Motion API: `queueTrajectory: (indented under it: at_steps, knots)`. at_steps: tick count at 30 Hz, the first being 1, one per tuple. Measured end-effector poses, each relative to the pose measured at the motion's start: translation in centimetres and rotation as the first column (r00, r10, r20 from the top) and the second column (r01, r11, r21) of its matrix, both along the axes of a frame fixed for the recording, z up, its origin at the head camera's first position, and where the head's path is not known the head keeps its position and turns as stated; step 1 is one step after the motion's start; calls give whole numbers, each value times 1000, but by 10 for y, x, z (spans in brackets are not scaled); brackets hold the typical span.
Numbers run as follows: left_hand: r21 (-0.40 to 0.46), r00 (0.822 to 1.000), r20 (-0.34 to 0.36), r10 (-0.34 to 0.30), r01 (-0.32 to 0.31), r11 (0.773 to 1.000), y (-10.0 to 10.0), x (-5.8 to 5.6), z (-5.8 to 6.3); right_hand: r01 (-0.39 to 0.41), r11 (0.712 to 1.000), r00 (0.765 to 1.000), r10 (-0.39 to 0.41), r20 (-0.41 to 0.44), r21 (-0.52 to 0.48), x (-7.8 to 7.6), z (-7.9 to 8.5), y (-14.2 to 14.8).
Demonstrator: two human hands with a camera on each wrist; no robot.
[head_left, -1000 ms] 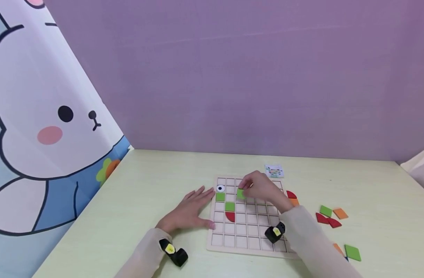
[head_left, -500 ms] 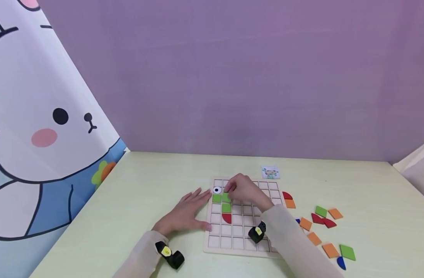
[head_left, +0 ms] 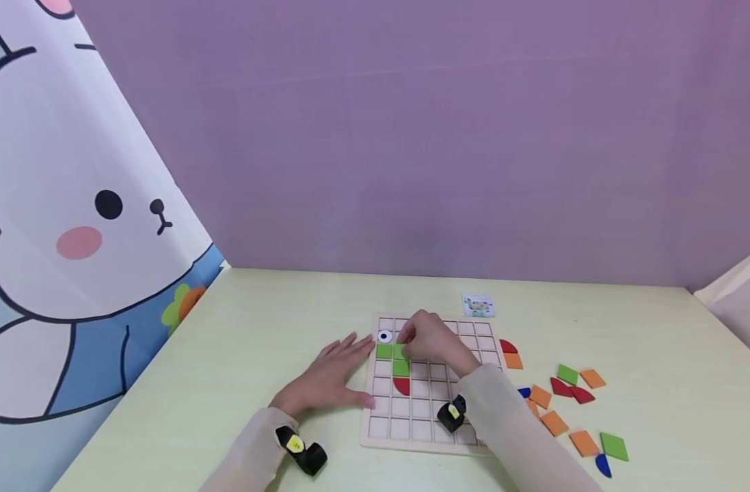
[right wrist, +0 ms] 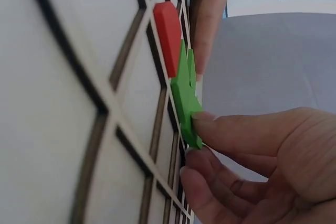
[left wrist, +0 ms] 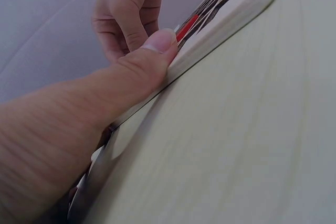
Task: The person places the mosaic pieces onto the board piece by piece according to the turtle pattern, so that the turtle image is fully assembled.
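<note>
A wooden grid board [head_left: 426, 448] lies on the table. My left hand [head_left: 322, 377] lies flat with spread fingers at its left side, the thumb [left wrist: 160, 41] on the rim. Over the upper left cells my right hand [head_left: 435, 339] pinches a green square tile [right wrist: 194, 135] between thumb and fingertips, right at a cell. Left of that tile sits another green square [head_left: 383, 351], with a round eye tile [head_left: 384, 336] above it. Below it are a third green square [head_left: 401, 368] and a red quarter-circle tile [head_left: 402, 387]. My right hand hides part of the grid behind it.
A small picture card [head_left: 478, 305] lies behind the board. Right of the board are a red quarter-circle [head_left: 509, 346] and an orange tile [head_left: 513, 361]. Farther right are several loose pieces, among them a green tile [head_left: 614, 446] and a blue piece [head_left: 604, 466].
My right hand has carried the green square leftward to the cell beside the other green squares, then stayed nearly still there. The left hand keeps its place at the board's edge.
</note>
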State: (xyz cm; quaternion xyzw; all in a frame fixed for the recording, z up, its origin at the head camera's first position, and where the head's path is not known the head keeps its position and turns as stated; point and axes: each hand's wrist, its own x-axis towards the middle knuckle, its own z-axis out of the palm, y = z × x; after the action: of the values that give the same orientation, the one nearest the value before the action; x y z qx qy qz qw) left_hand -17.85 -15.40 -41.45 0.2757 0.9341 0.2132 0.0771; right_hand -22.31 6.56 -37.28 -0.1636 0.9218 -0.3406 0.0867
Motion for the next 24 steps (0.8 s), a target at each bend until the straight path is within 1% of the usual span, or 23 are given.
queueTrajectory:
  at_steps: [4,11,19,24]
  knots:
    - [-6,1000,0,0,0,1000,1,-1,0,7,1000,1000,-7,-8,-5,-1,-2,0]
    - [-7,1000,-5,1,-1,1000,0,-3,-2,-20,1000,999,20,-38,-7,-1,-4,1]
    - [1,1000,4,6,-6,1000,1,-2,-3,-6,1000,1000,6,-26,-8,0,-4,0]
    - [-1,1000,-2,6,-6,1000,2,-2,-4,-19,1000,1000,19,-24,-6,1,-5,1]
